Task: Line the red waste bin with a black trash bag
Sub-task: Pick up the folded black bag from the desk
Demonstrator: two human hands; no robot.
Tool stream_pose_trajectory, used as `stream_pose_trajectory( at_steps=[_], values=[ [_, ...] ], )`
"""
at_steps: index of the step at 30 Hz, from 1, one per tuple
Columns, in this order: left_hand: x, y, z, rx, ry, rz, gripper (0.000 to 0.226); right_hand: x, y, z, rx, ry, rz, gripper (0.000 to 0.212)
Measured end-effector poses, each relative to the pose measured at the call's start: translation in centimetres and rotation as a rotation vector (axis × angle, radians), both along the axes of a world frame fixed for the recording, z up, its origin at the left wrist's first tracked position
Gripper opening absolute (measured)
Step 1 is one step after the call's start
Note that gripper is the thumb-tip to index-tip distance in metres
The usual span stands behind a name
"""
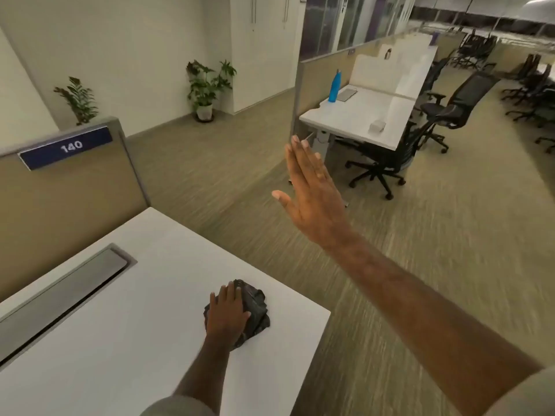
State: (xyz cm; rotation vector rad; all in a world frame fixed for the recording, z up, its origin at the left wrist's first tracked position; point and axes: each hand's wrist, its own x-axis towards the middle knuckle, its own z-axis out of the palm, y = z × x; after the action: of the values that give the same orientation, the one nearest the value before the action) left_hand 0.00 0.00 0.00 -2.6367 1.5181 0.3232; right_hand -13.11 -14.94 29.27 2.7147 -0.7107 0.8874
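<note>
Pressing flat on the crumpled black trash bag [250, 310] near the desk [120, 340] corner, left hand [228, 315] ungripped, right hand [312, 195] open and empty above the aisle — bag could slide off.

I see a white counter [126, 340] filling the lower left of my view, its near corner jutting toward the carpeted floor [405, 265]. A long grey cable-tray lid [64, 291] sits recessed in its top, running along the side by the tan partition. Near the right edge lies a crumpled black trash bag [255, 310], resting directly on the white surface, with my left hand [226, 316] pressed flat on top of it. The rest of the top shows bare.
</note>
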Motion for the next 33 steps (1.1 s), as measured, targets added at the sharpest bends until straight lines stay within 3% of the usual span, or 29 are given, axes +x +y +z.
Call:
stream_pose_trajectory(
  at_steps=[4, 9, 18, 33],
  values=[
    [0.1, 0.4, -1.2, -0.002, -0.078, 0.062, 0.067, 0.5, -0.4, -0.6, 0.013, -0.001, -0.011, 0.081],
    [0.4, 0.5, -1.5, 0.085, -0.091, 0.010, 0.039, 0.6, -0.5, -1.5, 0.004, 0.019, -0.003, 0.080],
    [0.5, -0.4, 0.3, 0.114, -0.056, 0.016, 0.040, -0.4, -0.2, -2.4, -0.055, 0.086, -0.057, 0.080],
    [0.8, 3.2, 8.9, -0.342, 0.025, 0.131, 0.025, -3.6, 3.3, 1.8, -0.139, 0.048, -0.103, 0.081]
  ],
)
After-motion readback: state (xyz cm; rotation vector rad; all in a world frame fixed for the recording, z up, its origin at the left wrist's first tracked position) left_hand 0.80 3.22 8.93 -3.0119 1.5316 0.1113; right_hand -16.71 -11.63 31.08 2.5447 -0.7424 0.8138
